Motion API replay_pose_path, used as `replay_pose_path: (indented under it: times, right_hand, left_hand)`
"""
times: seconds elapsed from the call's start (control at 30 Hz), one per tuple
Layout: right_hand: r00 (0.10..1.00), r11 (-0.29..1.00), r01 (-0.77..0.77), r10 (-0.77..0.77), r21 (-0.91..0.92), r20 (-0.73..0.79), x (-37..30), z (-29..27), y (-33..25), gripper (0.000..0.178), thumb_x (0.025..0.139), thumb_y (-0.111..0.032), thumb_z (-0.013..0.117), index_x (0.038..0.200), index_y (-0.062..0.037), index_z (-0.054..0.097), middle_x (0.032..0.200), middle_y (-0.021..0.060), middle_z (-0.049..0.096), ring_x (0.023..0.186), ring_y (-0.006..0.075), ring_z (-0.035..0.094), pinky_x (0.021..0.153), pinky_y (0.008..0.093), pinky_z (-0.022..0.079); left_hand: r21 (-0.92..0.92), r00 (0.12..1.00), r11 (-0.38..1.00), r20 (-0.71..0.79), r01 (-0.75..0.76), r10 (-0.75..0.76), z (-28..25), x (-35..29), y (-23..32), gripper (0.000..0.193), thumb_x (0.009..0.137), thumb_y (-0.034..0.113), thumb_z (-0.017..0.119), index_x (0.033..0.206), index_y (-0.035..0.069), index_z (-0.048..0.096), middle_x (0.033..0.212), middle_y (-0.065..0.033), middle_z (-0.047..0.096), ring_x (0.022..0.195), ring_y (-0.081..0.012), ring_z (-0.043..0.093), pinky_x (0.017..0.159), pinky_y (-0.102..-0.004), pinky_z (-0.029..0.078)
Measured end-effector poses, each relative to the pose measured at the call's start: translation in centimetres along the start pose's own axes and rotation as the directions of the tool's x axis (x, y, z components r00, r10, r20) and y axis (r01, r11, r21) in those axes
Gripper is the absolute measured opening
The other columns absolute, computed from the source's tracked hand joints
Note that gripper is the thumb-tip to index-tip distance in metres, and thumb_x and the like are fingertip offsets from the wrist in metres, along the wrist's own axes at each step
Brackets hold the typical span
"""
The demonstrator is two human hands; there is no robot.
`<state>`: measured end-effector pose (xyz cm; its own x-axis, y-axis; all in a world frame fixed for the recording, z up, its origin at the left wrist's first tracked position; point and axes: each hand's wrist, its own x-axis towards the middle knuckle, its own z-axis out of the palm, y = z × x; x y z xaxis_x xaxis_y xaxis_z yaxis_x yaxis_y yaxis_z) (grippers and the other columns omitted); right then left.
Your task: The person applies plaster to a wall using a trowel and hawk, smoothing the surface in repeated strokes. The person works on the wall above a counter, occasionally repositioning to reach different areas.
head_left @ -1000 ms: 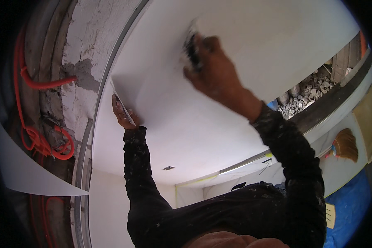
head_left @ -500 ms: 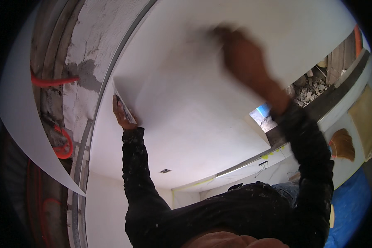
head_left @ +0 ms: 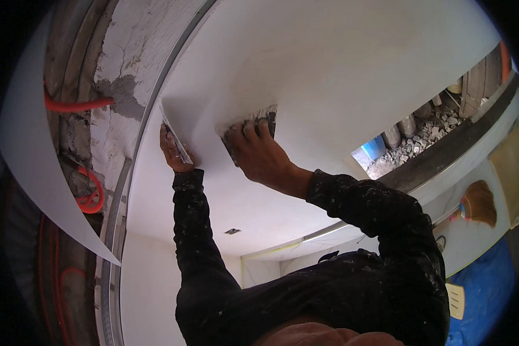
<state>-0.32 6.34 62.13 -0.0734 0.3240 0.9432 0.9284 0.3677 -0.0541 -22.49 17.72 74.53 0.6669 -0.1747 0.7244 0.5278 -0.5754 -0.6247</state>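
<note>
My left hand [head_left: 180, 154] grips a thin flat plaster-smeared plate [head_left: 176, 136], seen nearly edge-on close to the left border of a broad white plastered surface [head_left: 328, 104]. To the right of it, my right hand [head_left: 260, 154] is closed round a wide plastering trowel [head_left: 226, 144] with a dark blade. Whitish plaster runs along the blade's far edge, which lies against the surface. Damp-looking, greyish patches spread beyond the trowel. My fingers cover much of the trowel, and its handle is hidden.
A metal edge strip [head_left: 146, 115] borders the surface on the left, beside rough wall and red conduit [head_left: 78, 104]. At right, an opening shows rubble [head_left: 424, 140]. A broom [head_left: 477, 203], blue sheet [head_left: 484, 282] and pale slotted plastic piece [head_left: 455, 301] lie lower right.
My right hand has swung left and nearer with the trowel, from the upper middle to beside my left hand. The left hand and its plate have hardly moved.
</note>
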Motion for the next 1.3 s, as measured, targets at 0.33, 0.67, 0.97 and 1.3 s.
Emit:
replay_pose_path:
  times: [0.33, 0.67, 0.97, 1.3]
  right_hand:
    - [0.978, 0.923, -0.202, 0.174, -0.327, -0.115, -6.3, -12.6, 21.7, 0.072, 0.069, 0.008, 0.051, 0.134, -0.0240, 0.048, 0.131, 0.0012, 0.051, 0.119, 0.0248, 0.047, 0.097, 0.0435, 0.037]
    - [0.848, 0.728, -0.022, -0.349, -0.685, -0.398, -2.8, -17.8, 35.3, 0.023, 0.081, -0.001, 0.046, 0.103, -0.0013, 0.054, 0.097, 0.0117, 0.060, 0.089, 0.0296, 0.058, 0.075, 0.0421, 0.047]
    - [0.903, 0.878, -0.429, 0.414, -0.211, -0.111, -13.5, -15.2, 34.3, 0.046, 0.084, -0.004, 0.053, 0.130, -0.0112, 0.049, 0.122, 0.0131, 0.057, 0.114, 0.0307, 0.053, 0.099, 0.0401, 0.040]
    - [0.451, -0.039, -0.648, 0.785, 0.761, 0.425, -15.4, -15.6, 41.3, 0.042, 0.086, -0.024, 0.065, 0.121, -0.0031, 0.055, 0.117, 0.0133, 0.058, 0.104, 0.0248, 0.059, 0.089, 0.0346, 0.050]
  left_hand:
    - [-0.206, 0.990, 0.973, -0.074, 0.101, -0.119, 0.9, -1.0, -0.3, 0.050, 0.097, 0.039, 0.039, 0.133, 0.005, 0.038, 0.135, -0.0247, 0.042, 0.121, -0.0390, 0.046, 0.101, -0.0471, 0.038]
    - [-0.066, 0.999, 0.997, -0.032, 0.032, -0.034, 0.2, 0.4, 0.7, 0.045, 0.099, 0.032, 0.031, 0.136, 0.008, 0.035, 0.133, -0.0271, 0.042, 0.120, -0.0436, 0.045, 0.097, -0.0507, 0.042]
    - [-0.019, 0.999, 1.000, -0.048, -0.022, 0.021, 0.1, 0.3, 0.5, 0.044, 0.098, 0.030, 0.032, 0.135, 0.006, 0.035, 0.133, -0.0267, 0.042, 0.120, -0.0439, 0.046, 0.098, -0.0511, 0.042]
    - [-0.060, 0.995, 0.998, -0.097, -0.001, -0.005, 0.1, 0.7, 0.6, 0.045, 0.096, 0.027, 0.034, 0.133, 0.003, 0.038, 0.134, -0.0265, 0.041, 0.122, -0.0433, 0.043, 0.100, -0.0524, 0.039]
